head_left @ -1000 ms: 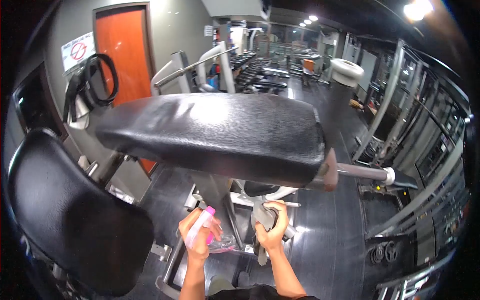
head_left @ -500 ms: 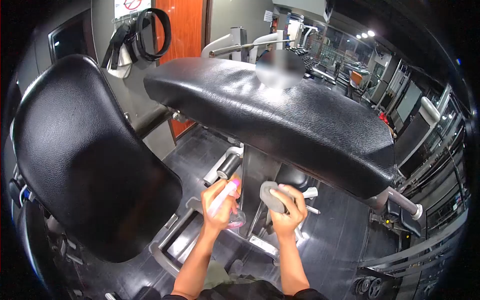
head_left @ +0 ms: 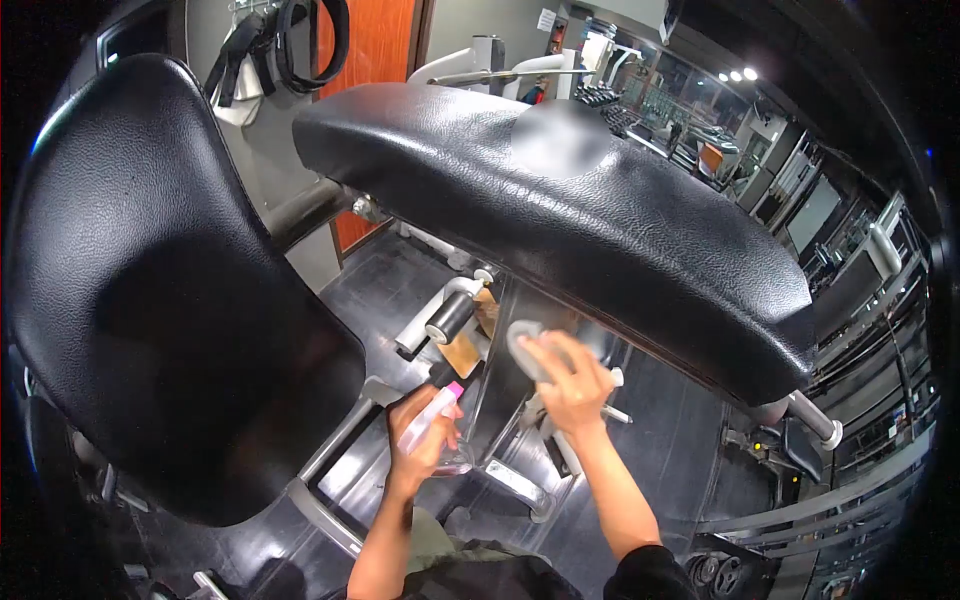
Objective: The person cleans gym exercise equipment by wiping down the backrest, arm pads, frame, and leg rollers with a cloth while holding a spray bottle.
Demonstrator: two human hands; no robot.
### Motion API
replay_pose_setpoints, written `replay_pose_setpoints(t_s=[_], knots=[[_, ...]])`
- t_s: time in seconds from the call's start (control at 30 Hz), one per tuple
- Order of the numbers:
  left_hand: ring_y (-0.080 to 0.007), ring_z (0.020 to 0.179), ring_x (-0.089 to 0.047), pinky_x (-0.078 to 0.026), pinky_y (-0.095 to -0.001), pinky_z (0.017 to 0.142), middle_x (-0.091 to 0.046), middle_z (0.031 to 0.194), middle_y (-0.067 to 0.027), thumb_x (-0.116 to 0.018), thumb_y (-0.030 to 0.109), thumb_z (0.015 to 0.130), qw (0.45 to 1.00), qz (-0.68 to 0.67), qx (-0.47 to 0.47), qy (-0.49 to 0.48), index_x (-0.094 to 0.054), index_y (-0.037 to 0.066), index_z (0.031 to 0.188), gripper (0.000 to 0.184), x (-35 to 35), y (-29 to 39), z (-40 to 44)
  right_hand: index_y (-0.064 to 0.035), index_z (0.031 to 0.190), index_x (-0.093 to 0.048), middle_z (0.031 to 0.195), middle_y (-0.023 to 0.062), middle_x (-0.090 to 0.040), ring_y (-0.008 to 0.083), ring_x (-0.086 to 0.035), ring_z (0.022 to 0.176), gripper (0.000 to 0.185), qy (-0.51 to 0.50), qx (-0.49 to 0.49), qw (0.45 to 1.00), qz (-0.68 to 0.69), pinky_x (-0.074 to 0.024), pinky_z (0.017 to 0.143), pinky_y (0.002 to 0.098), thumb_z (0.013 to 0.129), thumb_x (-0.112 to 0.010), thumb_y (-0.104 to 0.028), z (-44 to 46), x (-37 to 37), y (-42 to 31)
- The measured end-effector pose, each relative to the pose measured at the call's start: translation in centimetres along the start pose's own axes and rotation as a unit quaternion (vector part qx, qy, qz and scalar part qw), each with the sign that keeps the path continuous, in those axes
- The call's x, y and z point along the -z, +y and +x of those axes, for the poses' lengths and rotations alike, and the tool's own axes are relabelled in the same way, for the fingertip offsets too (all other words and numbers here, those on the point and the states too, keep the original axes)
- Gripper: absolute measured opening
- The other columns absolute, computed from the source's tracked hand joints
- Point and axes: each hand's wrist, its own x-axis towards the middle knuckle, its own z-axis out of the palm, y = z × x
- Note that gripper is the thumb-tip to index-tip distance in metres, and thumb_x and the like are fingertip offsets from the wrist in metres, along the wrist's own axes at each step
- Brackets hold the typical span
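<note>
My left hand (head_left: pixel 422 440) is closed round a clear spray bottle (head_left: pixel 430 418) with a pink nozzle, low in front of the machine's frame. To its right, my right hand (head_left: pixel 572 385) holds a folded grey cloth (head_left: pixel 524 348) against or close to the dark upright post (head_left: pixel 492 400); whether it touches cannot be told. Above both hands stretches a long black padded cushion (head_left: pixel 560 220) with a glossy top. A large black padded seat or backrest (head_left: pixel 170 300) stands at the left.
A black roller pad (head_left: pixel 452 317) on a pale frame sits behind my left hand. Belts (head_left: pixel 310 45) hang on the wall beside an orange door (head_left: pixel 370 45). Weight plates (head_left: pixel 715 575) lie at the lower right, and a metal bar end (head_left: pixel 822 425) juts out at the right.
The view has turned and the cushions fill more of it. My right hand has raised the cloth towards the post. My left hand still holds the bottle, slightly lower.
</note>
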Motion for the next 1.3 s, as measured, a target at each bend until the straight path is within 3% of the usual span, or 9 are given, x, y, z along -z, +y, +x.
replay_pose_setpoints(t_s=[0.13, 0.37, 0.43, 0.57, 0.73, 0.87, 1.03, 1.07, 1.3], knots=[[-0.0134, 0.049, -0.056, -0.047, -0.0275, 0.049, -0.058, 0.07, -0.0078, -0.053, 0.004, 0.087, 1.0, -0.028, -0.007, 0.007, -0.06, -0.006, 0.076, 0.017, 0.2, -0.8, -0.3, -0.0207, 0.106, -0.075, 0.1, -0.0009, -0.07, 0.0188, -0.069, 0.082, 0.054, 0.116, -0.058, 0.992, 0.003, -0.056, 0.067, 0.0328, 0.058, -0.064, 0.002, 3.2, 0.1, -1.9], [-0.0143, 0.048, -0.057, -0.047, -0.0281, 0.049, -0.059, 0.068, -0.009, -0.053, 0.006, 0.087, 0.999, -0.047, -0.009, 0.004, -0.06, -0.006, 0.076, 0.018, 0.3, -0.3, -0.3, -0.0229, 0.109, -0.073, 0.115, -0.0039, -0.068, 0.0189, -0.07, 0.085, 0.054, -0.19, -0.126, 0.972, 0.047, -0.0568, 0.07, 0.0321, 0.063, -0.067, 0.003, -0.2, -1.1, -3.3], [-0.0145, 0.048, -0.057, -0.046, -0.0282, 0.049, -0.059, 0.066, -0.0093, -0.053, 0.006, 0.087, 0.999, -0.043, -0.012, -0.001, -0.06, -0.006, 0.076, 0.018, 0.6, -0.5, -0.4, -0.0223, 0.11, -0.073, 0.112, -0.0024, -0.068, 0.0191, -0.07, 0.086, 0.054, -0.058, -0.093, 0.992, 0.056, -0.057, 0.071, 0.0319, 0.062, -0.069, 0.003, 1.7, 0.1, -2.6], [-0.0145, 0.047, -0.057, -0.047, -0.0287, 0.049, -0.059, 0.065, -0.009, -0.054, 0.008, 0.089, 0.999, -0.036, 0.007, -0.006, -0.06, -0.005, 0.075, 0.019, 0.7, -1.4, -0.4, -0.0209, 0.109, -0.074, 0.112, -0.0015, -0.07, 0.0189, -0.071, 0.086, 0.055, 0.054, -0.07, 0.996, 0.012, -0.0576, 0.07, 0.0303, 0.061, -0.066, 0.005, 4.7, 1.0, -2.4], [-0.0152, 0.046, -0.058, -0.048, -0.0291, 0.05, -0.059, 0.065, -0.0084, -0.054, 0.011, 0.09, 0.999, -0.05, 0.003, -0.006, -0.06, -0.004, 0.074, 0.022, 0.0, -1.8, -0.2, -0.0226, 0.109, -0.072, 0.115, -0.0039, -0.069, 0.013, -0.069, 0.078, 0.051, -0.134, -0.027, 0.991, 0.009, -0.0554, 0.058, 0.0285, 0.065, -0.063, 0.001, -2.2, -3.3, -2.4], [-0.0153, 0.046, -0.058, -0.049, -0.0296, 0.05, -0.058, 0.064, -0.0084, -0.054, 0.013, 0.089, 0.999, -0.039, 0.016, -0.016, -0.061, -0.004, 0.075, 0.022, 0.2, -2.2, -0.6, -0.0249, 0.11, -0.072, 0.112, -0.0059, -0.068, 0.0116, -0.068, 0.078, 0.053, -0.178, -0.016, 0.984, 0.01, -0.053, 0.054, 0.0276, 0.063, -0.063, 0.0, -4.5, -2.4, -1.4], [-0.0157, 0.046, -0.058, -0.049, -0.0297, 0.05, -0.057, 0.062, -0.0087, -0.054, 0.013, 0.088, 0.996, -0.045, 0.071, -0.011, -0.061, -0.004, 0.075, 0.023, 1.2, -2.9, -1.1, -0.0293, 0.101, -0.077, 0.099, -0.0049, -0.064, 0.0114, -0.064, 0.076, 0.052, 0.129, -0.048, 0.989, -0.054, -0.0467, 0.049, 0.0265, 0.057, -0.067, -0.003, 1.2, 1.2, 0.0], [-0.0158, 0.045, -0.058, -0.048, -0.0298, 0.049, -0.057, 0.062, -0.0087, -0.054, 0.014, 0.088, 0.996, -0.056, 0.075, -0.004, -0.061, -0.004, 0.075, 0.023, 1.1, -3.0, -1.1, -0.0293, 0.101, -0.077, 0.099, -0.0049, -0.064, 0.0114, -0.064, 0.076, 0.052, 0.127, -0.049, 0.989, -0.054, -0.0467, 0.049, 0.0265, 0.057, -0.067, -0.003, 1.0, 1.2, -0.1], [-0.0161, 0.045, -0.057, -0.047, -0.0302, 0.046, -0.058, 0.062, -0.0092, -0.054, 0.015, 0.087, 0.994, -0.07, 0.08, -0.011, -0.061, -0.005, 0.077, 0.023, 1.5, -3.8, -1.5, -0.0279, 0.104, -0.072, 0.101, -0.0068, -0.06, 0.0129, -0.065, 0.069, 0.05, -0.133, -0.075, 0.988, -0.006, -0.0508, 0.052, 0.0282, 0.059, -0.07, -0.005, -10.0, -4.1, -1.2]])
